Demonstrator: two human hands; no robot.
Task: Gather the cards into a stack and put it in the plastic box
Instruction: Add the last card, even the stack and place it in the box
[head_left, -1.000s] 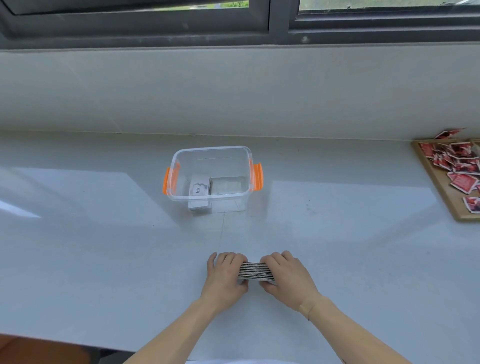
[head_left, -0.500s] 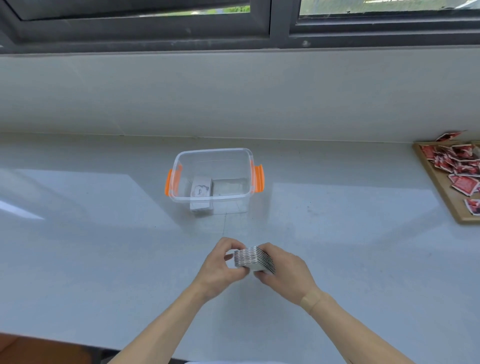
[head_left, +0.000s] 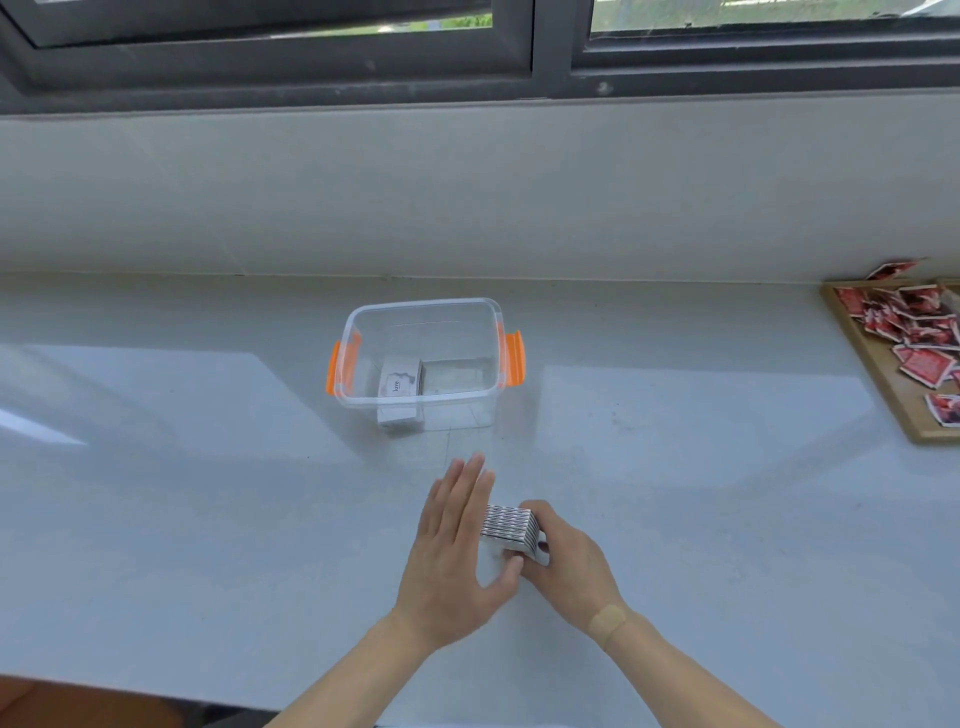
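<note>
A stack of cards (head_left: 508, 526) with a grey patterned edge is held just above the white counter, near me. My right hand (head_left: 566, 558) grips it from the right side. My left hand (head_left: 456, 545) is flat with fingers straight, its palm pressed against the stack's left side. The clear plastic box (head_left: 488, 312) with orange clips stands farther back, open on top. Inside it lies a white card stack (head_left: 399, 385) printed with the word "love".
A wooden tray (head_left: 878, 374) with several red-backed cards sits at the right edge of the counter. A grey wall and a dark window frame run along the back. The counter's front edge is close to my forearms.
The stack went from lying flat under both hands to being lifted and turned on edge. My left hand has opened flat against its side while my right hand keeps the grip.
</note>
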